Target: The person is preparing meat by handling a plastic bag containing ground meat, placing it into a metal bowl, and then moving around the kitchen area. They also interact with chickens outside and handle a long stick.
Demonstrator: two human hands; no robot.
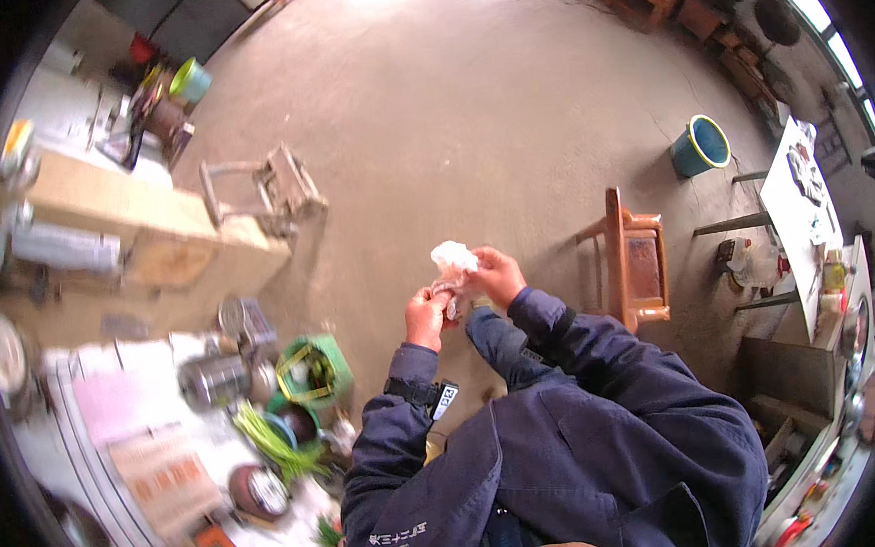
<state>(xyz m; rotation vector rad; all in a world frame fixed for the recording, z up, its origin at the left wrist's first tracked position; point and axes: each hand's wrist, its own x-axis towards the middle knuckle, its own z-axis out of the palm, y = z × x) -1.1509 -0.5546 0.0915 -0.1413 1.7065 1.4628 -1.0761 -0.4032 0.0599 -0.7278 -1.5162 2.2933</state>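
Note:
A crumpled thin white plastic bag [454, 261] is held between both hands in front of the body, above the concrete floor. My left hand [426, 315] grips its lower, twisted end. My right hand [496, 274] pinches the bag's upper right side with the fingers. The bag's puffed white part sticks up beyond the fingers. Whether anything is inside it cannot be told. Dark blue jacket sleeves cover both arms, and black straps circle them.
A wooden chair [641, 268] stands on the right, a blue bucket [700, 146] beyond it near a white table [801, 229]. At left are a small wooden stool [285, 185], a green basket [338, 366] and green stalks [267, 442] beside jars.

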